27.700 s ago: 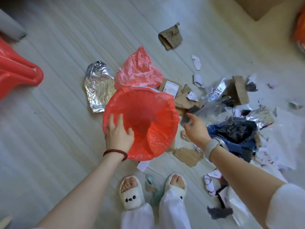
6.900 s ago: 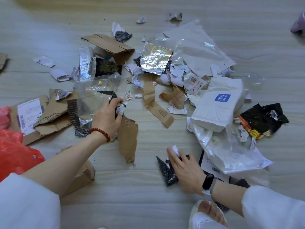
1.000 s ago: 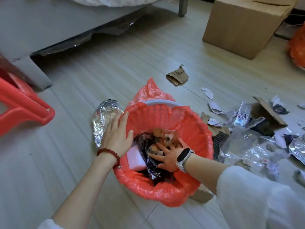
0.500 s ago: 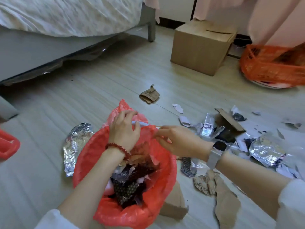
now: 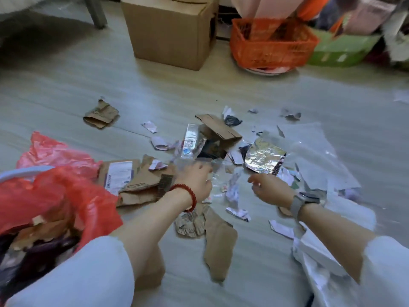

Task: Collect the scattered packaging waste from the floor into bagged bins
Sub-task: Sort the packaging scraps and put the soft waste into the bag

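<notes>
Bin (image 5: 39, 196) part full. Right of bin, cardboard (image 5: 141, 180), foil (image 5: 264, 159), paper scraps (image 5: 234, 191) remain on floor. Left hand (image 5: 197, 180), right hand (image 5: 269, 189) over scraps; grip unclear.

A translucent red plastic bin liner (image 5: 55, 196) glows beside torn brown cardboard scraps (image 5: 219, 242). Crinkled silver foil sheet (image 5: 264, 159) shines; a red bead bracelet (image 5: 188, 194) and grey wristband watch (image 5: 303, 202) ring 2 wrists.
</notes>
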Motion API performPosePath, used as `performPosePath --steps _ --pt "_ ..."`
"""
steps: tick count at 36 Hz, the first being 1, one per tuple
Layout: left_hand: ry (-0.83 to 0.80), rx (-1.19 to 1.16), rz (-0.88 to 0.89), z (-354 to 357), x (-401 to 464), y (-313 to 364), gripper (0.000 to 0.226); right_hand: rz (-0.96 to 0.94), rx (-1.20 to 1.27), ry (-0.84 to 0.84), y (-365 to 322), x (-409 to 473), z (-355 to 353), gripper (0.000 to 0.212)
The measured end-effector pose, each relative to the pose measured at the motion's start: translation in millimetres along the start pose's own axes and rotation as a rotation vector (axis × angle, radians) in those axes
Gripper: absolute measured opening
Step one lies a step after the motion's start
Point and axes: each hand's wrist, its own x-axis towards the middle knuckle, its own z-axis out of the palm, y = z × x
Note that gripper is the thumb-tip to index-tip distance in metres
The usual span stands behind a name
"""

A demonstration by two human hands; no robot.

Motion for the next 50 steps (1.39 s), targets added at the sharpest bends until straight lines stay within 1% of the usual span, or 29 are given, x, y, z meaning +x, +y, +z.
performPosePath --steps 2,4,6,9,11,13,14,15,16,17,19,20,21,23,25,27,29,30,32,34,35,39,41,43,44,45,48,49,50 --pt "-0.019 0.025 -0.045 17.6 9.8 0.8 0.046 -0.052 -0.111 -0.067 13.9 8.9 21.9 0.043" --pt "-0.031 0.054 -0.092 32.2 16.9 -2.4 0.055 -0.145 -0.212 -0.127 20.0 17.9 43.6 0.058" --pt "-0.045 0.128 -0.12 44.7 22.3 -8.4 0.067 -0.223 -0.305 -0.148 20.7 25.6 59.6 0.073" --pt "-0.082 0.228 -0.155 60.7 29.0 -19.6 0.081 -0.298 -0.412 -0.11 21.2 39.6 75.8 0.079" --pt "-0.099 0.269 -0.163 70.7 35.0 -26.2 0.088 -0.308 -0.455 -0.103 25.1 50.7 88.1 0.086" --pt "-0.109 0.272 -0.156 79.9 42.9 -29.1 0.093 -0.291 -0.443 -0.119 30.8 59.0 96.3 0.089" --pt "-0.119 0.262 -0.154 84.2 46.7 -29.4 0.095 -0.274 -0.403 -0.127 33.2 60.7 98.6 0.086" --pt "-0.132 0.25 -0.155 88.3 50.3 -29.0 0.097 -0.277 -0.356 -0.097 35.4 60.8 99.4 0.079" --pt "-0.141 0.238 -0.155 92.7 53.1 -28.7 0.098 -0.302 -0.317 -0.026 38.3 60.7 101.2 0.067" --pt "-0.151 0.229 -0.153 97.0 54.9 -28.3 0.098 -0.335 -0.294 0.079 41.4 60.6 105.6 0.053" --pt "-0.171 0.24 -0.136 108.1 55.7 -27.8 0.095 -0.362 -0.224 0.241 49.2 56.7 119.6 0.027" --pt "-0.176 0.253 -0.12 114.2 54.7 -27.4 0.091 -0.363 -0.182 0.281 51.3 53.0 125.2 0.019" --pt "-0.177 0.262 -0.107 120.1 52.8 -26.9 0.087 -0.37 -0.155 0.314 53.6 50.8 132.4 0.014" --pt "-0.158 0.245 -0.107 128.8 49.8 -26.7 0.078 -0.375 -0.138 0.341 55.1 45.6 138.2 0.01" --pt "-0.11 0.203 -0.115 132.6 48.0 -27.1 0.068 -0.349 -0.114 0.331 54.9 43.2 141.1 0.011" --pt "-0.049 0.207 -0.084 134.5 44.3 -27.3 0.055 -0.286 -0.04 0.259 50.0 40.8 139.7 0.007" --pt "-0.008 0.2 -0.054 137.2 40.1 -28.5 0.043 -0.173 0.009 0.167 43.8 41.0 136.3 0.013" --pt "-0.002 0.193 -0.047 138.0 38.7 -29.4 0.04 -0.123 0.007 0.106 42.3 41.9 135.1 0.017" --pt "0.018 0.205 -0.002 137.4 35.5 -29.8 0.039 -0.072 -0.009 0.034 39.7 41.8 130.7 0.022" --pt "0.047 0.284 0.08 139.4 33.3 -32.0 0.052 -0.046 -0.01 0.016 37.5 38.6 127.1 0.023" --pt "0.056 0.328 0.085 141.0 31.6 -33.3 0.061 -0.034 -0.008 0.004 37.5 36.1 126.4 0.023" --pt "0.049 0.332 0.152 145.6 21.6 -37.4 0.081 -0.025 0.004 -0.106 42.4 20.2 129.5 0.016" --pt "0.047 0.325 0.199 146.5 17.4 -42.0 0.086 0.019 0.105 -0.093 45.2 13.6 126.5 0.009" --pt "0.048 0.322 0.255 145.4 12.4 -44.2 0.09 0.102 0.218 -0.049 49.1 12.4 119.4 0.009" --pt "0.045 0.314 0.27 144.8 8.3 -44.6 0.091 0.117 0.237 -0.023 51.6 13.0 115.6 0.015" --pt "0.04 0.313 0.283 144.5 4.0 -45.3 0.092 0.12 0.247 -0.01 53.6 14.3 112.1 0.025" --pt "0.016 0.261 0.283 146.8 -5.0 -48.9 0.086 0.05 0.395 0.025 54.2 18.6 101.6 0.062" --pt "-0.025 0.221 0.244 142.9 -7.7 -47.0 0.079 0.035 0.43 0.036 53.1 21.1 98.6 0.067" --pt "-0.075 0.188 0.203 138.9 -9.2 -45.5 0.071 0.031 0.427 0.042 52.1 25.2 97.4 0.066"
